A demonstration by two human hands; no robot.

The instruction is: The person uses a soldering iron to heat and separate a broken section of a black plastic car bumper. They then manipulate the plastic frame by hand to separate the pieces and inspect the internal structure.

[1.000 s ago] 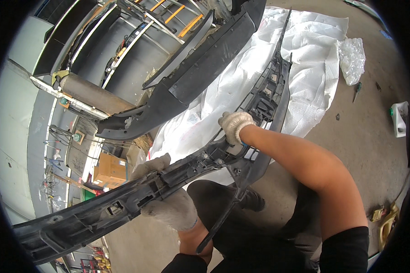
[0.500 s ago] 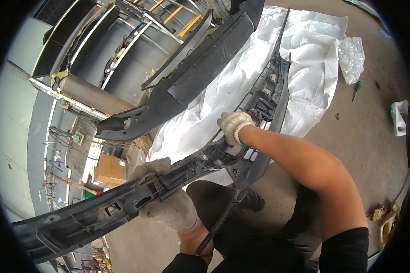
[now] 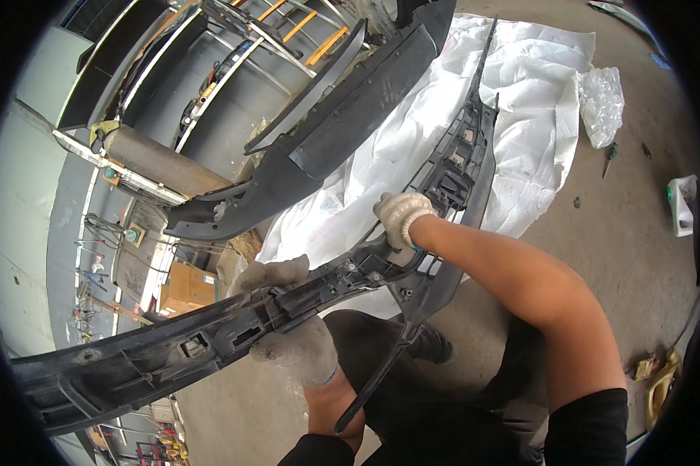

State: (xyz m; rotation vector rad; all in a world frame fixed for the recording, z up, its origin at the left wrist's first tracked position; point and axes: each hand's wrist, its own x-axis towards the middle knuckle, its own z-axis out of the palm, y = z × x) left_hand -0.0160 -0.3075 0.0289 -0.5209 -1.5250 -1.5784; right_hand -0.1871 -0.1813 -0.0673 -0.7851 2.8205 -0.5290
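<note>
A long black car bumper [image 3: 144, 359] slants from the lower left up to the upper right, its ribbed inner side with clips and cutouts facing me. My left hand [image 3: 299, 351], in a dirty pale work glove, holds it from beneath near the middle. The fingers show past the far edge and the rest of the hand on the near side. My right hand [image 3: 403, 217], also gloved, is closed on the bumper's upper edge farther right; the bumper hides part of its grip. Below the joint, a thin black strip hangs toward my left forearm.
Crumpled white sheeting [image 3: 532, 101] covers the floor ahead. Another black bumper [image 3: 319, 147] lies at the upper left, near a metal rack [image 3: 210, 85] and a cardboard box [image 3: 188, 287]. Bubble wrap [image 3: 601, 105], a screwdriver [image 3: 610, 159] and a white jug [image 3: 682, 206] are on the right.
The bumper's left end has risen slightly. My left hand has shifted a little right, and its fingers stretch farther over the far edge. My right hand has barely moved.
</note>
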